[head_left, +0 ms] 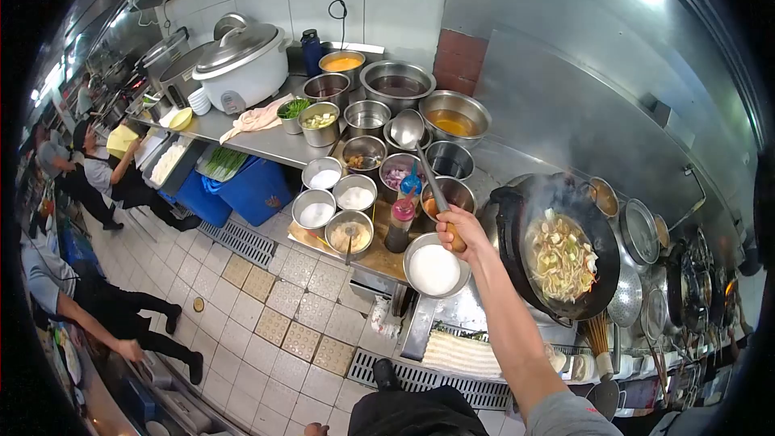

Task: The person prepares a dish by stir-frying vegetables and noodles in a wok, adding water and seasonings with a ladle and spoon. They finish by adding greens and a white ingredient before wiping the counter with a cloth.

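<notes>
My right hand (460, 230) is closed around the wooden handle end of a long ladle (436, 186). The ladle's metal bowl is at the far end, over the cluster of metal containers, above a small pot. Just below my right hand sits a bowl of white granules (436, 270). To its right, a black wok (517, 262) holds steaming noodles with vegetables (561, 262). A squeeze bottle with a pink top (401, 214) stands left of my hand. Only a bit of my left hand (316, 429) shows at the bottom edge; its fingers are mostly cut off.
Containers of white powder (315, 208), chopped purple onion (397, 176) and yellow liquid (452, 121) crowd the counter. A rice cooker (242, 64) stands back left. Strainers (626, 295) hang right of the wok. Other people (113, 169) work at left; a floor drain (428, 379) lies below.
</notes>
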The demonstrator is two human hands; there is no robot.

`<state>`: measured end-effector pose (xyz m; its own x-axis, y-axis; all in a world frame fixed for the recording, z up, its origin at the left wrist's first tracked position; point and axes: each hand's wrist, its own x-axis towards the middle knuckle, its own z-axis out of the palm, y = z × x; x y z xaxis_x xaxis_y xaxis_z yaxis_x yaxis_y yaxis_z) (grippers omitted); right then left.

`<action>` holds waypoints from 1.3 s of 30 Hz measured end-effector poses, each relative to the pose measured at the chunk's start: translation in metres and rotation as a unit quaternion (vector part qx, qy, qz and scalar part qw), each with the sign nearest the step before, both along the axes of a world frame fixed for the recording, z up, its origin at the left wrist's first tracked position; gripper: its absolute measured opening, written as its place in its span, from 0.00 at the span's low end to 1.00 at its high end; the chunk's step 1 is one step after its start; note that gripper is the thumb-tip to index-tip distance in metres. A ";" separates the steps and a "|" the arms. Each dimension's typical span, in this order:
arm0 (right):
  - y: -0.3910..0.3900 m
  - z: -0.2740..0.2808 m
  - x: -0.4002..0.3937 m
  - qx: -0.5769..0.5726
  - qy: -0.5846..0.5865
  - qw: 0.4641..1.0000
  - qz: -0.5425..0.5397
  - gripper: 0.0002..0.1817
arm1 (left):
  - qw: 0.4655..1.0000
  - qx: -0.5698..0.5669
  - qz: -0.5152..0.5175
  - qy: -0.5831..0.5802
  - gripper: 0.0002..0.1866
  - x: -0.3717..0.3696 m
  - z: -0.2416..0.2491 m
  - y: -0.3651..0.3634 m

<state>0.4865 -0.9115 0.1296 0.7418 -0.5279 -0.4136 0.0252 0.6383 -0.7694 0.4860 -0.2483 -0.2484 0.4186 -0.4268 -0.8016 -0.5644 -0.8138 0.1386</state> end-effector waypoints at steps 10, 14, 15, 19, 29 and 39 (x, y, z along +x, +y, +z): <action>0.035 -0.035 -0.118 0.239 -0.300 0.921 -0.067 0.13 | 0.964 -0.181 0.193 -0.035 0.23 0.040 0.021 -0.067; 0.107 0.002 -0.237 0.092 -0.161 0.964 -0.191 0.24 | 0.953 -0.103 0.270 0.091 0.17 0.041 0.013 -0.077; 0.124 0.012 -0.264 0.002 -0.039 0.974 -0.225 0.28 | 0.960 -0.095 0.246 0.097 0.17 0.042 -0.001 -0.073; 0.180 0.053 -0.357 -0.184 0.257 0.925 -0.209 0.33 | 0.971 -0.212 -0.114 0.014 0.14 0.032 0.001 -0.070; 0.105 -0.038 -0.425 -0.470 0.437 0.743 -0.190 0.25 | 0.905 -0.208 -0.368 -0.050 0.16 0.055 0.008 -0.126; 0.179 0.039 -0.458 -0.175 0.315 0.912 -0.195 0.30 | 0.969 -0.228 0.087 -0.041 0.26 0.027 0.083 -0.134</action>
